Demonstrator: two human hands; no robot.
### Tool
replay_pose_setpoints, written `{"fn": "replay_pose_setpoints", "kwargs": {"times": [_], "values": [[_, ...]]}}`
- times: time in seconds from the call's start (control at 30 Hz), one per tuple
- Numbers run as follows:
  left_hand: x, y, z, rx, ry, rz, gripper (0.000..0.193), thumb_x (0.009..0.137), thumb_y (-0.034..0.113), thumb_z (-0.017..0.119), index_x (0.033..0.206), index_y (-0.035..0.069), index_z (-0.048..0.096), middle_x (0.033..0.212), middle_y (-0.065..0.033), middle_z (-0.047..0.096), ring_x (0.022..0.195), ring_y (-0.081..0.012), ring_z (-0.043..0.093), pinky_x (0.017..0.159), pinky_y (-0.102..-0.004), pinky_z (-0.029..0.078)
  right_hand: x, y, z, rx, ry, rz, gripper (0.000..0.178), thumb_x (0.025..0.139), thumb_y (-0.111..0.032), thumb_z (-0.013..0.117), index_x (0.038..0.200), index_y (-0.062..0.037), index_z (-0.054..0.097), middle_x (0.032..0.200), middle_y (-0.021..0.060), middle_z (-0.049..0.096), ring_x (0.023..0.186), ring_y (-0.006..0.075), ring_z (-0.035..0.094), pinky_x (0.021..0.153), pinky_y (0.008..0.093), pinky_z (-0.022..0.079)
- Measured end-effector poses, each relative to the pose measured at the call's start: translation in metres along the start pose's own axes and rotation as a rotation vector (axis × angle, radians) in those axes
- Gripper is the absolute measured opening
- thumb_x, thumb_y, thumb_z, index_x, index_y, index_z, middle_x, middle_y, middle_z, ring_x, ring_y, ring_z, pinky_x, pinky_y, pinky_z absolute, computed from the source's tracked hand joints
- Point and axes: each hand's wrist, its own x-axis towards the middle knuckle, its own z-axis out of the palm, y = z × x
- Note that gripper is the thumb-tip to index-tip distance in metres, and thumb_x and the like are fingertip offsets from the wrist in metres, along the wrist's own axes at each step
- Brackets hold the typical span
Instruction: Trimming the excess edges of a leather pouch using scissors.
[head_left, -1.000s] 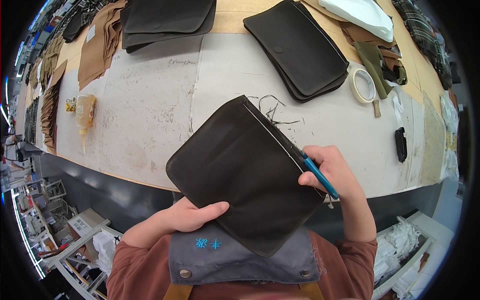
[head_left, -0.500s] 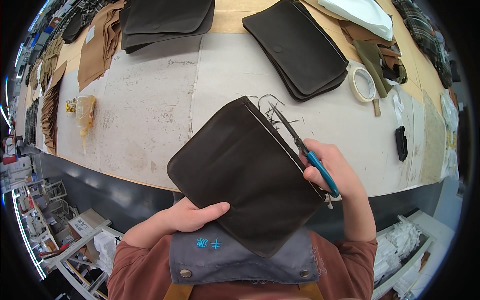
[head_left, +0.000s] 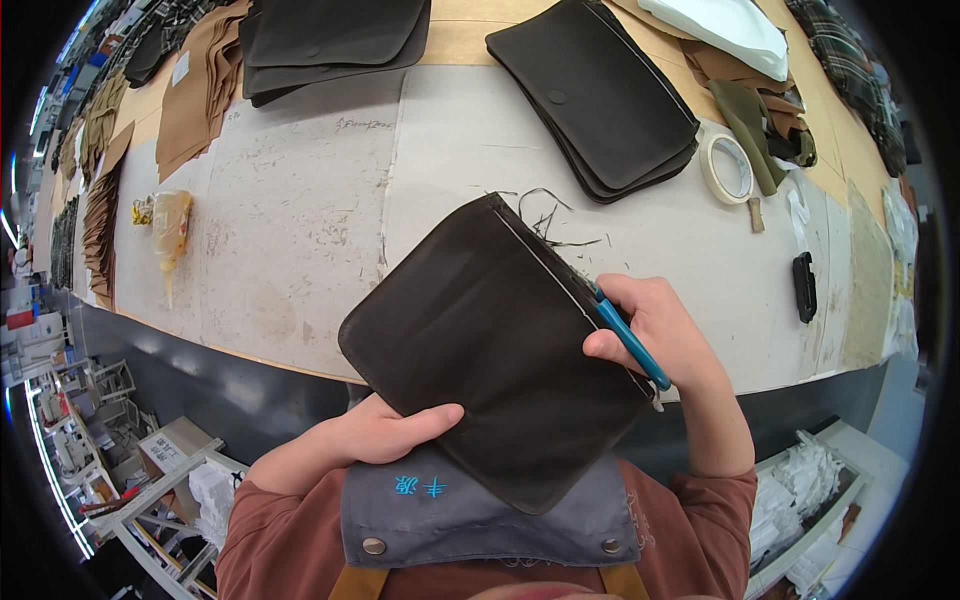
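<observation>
A dark brown leather pouch [head_left: 490,350] is tilted between my body and the table edge. My left hand [head_left: 395,430] is closed on its lower left side, thumb on top and fingers hidden beneath. A pale zip or seam line [head_left: 548,268] runs along the pouch's right edge. My right hand [head_left: 650,325] grips scissors with teal handles [head_left: 630,343] against that edge; their blades are mostly hidden behind the pouch. Loose dark thread ends [head_left: 545,215] lie on the table by the pouch's top corner.
Dark pouches [head_left: 600,100] are stacked at the far right, with another stack [head_left: 330,35] at the far left. A tape roll [head_left: 727,168] and a black tool [head_left: 804,287] lie on the right. A glue bottle [head_left: 170,230] and brown pieces [head_left: 200,90] are on the left.
The scissors have moved slightly left and in against the pouch's right edge, so their blades, visible before, are now mostly out of sight. My left hand keeps its grip.
</observation>
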Motion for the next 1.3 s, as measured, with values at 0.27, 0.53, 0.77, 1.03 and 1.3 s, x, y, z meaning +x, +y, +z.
{"fn": "replay_pose_setpoints", "kwargs": {"times": [0.27,0.53,0.77,1.03,1.3], "values": [[0.002,-0.003,0.001,-0.036,-0.016,-0.002,0.038,0.095,0.017,0.047,0.127,-0.004,0.045,0.124,-0.0099,0.053,0.112,-0.0169,0.05,0.095,-0.03,0.04,-0.002,0.002,-0.001,-0.015,0.007,0.015,0.065,0.066,-0.059,0.073,0.065,0.0013,0.048,0.052,0.0061,0.036,0.052,0.0148,0.034,0.048,0.0295,0.037],[0.002,-0.001,0.0,-0.012,-0.02,-0.04,0.04,0.095,0.018,0.046,0.128,-0.004,0.044,0.126,-0.0104,0.052,0.114,-0.0175,0.049,0.096,-0.03,0.039,-0.002,-0.005,-0.002,-0.002,-0.004,0.034,0.064,0.068,-0.058,0.072,0.063,0.0007,0.047,0.051,0.0063,0.038,0.052,0.0143,0.034,0.048,0.0291,0.037],[0.001,0.002,0.001,0.001,-0.015,-0.057,0.039,0.095,0.018,0.046,0.128,-0.004,0.044,0.127,-0.0106,0.052,0.115,-0.0176,0.048,0.097,-0.0301,0.038,-0.002,0.0,-0.003,0.059,-0.002,0.083,0.063,0.069,-0.057,0.072,0.064,0.0009,0.048,0.053,0.009,0.042,0.052,0.0137,0.037,0.049,0.0306,0.039],[0.0,-0.007,-0.002,-0.02,0.015,-0.01,0.037,0.095,0.017,0.048,0.125,-0.004,0.048,0.121,-0.0089,0.054,0.109,-0.0165,0.051,0.093,-0.0297,0.041,0.003,-0.004,-0.002,-0.065,-0.021,-0.003,0.063,0.068,-0.057,0.073,0.072,0.0018,0.051,0.057,0.0099,0.046,0.054,0.0159,0.04,0.052,0.0307,0.04],[-0.01,-0.019,-0.003,-0.189,0.157,-0.052,0.032,0.092,0.013,0.051,0.12,-0.002,0.052,0.117,-0.0087,0.056,0.106,-0.016,0.053,0.091,-0.0297,0.043,-0.003,-0.005,-0.01,0.106,0.086,0.084,0.053,0.072,-0.052,0.073,0.067,-0.0015,0.057,0.054,0.0034,0.048,0.053,0.0105,0.041,0.05,0.0283,0.039]]}}
